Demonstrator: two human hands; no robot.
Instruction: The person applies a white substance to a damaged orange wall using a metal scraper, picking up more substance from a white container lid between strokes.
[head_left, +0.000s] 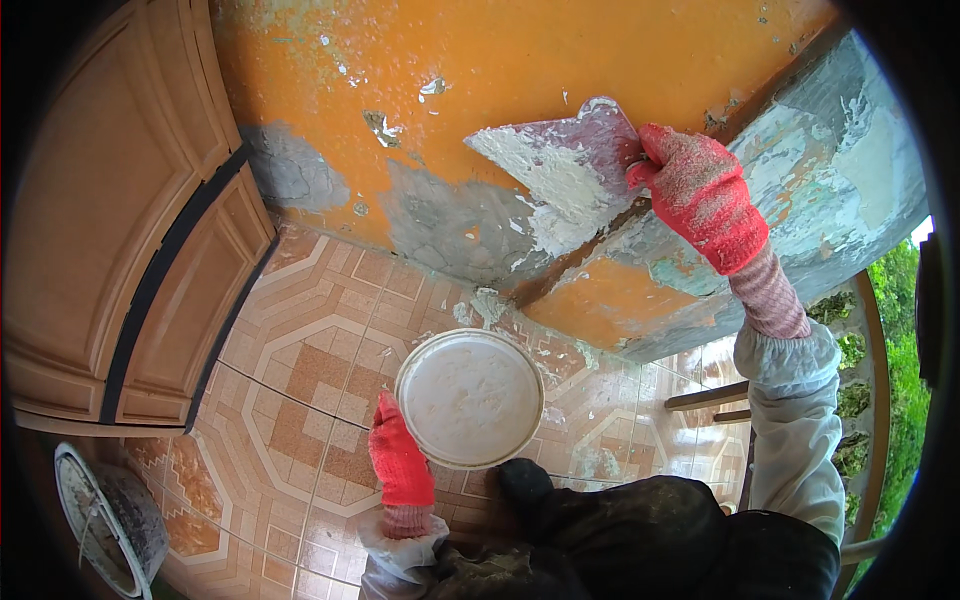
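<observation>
My right hand [698, 196], in a red, dust-coated glove, is closed on one corner of a translucent pinkish plastic spreader [604, 143]. Cream-coloured putty is smeared over much of the spreader's face, and it is up at the orange wall [420, 60]. Lower down and to the left, my left hand [402, 455], also red-gloved, is closed at the left edge of a round white tub [470, 398]; its fingertips are partly hidden. From above, the tub shows a pale, whitish surface inside its rim.
Bare grey patches and flaking paint mark the wall around a corner. A brown panelled wooden cabinet [110, 220] stands at left, with a dirty bucket [110, 520] below it. Patterned tiles [310, 370] cover the floor. A wooden leg [708, 396] juts in at right, near greenery.
</observation>
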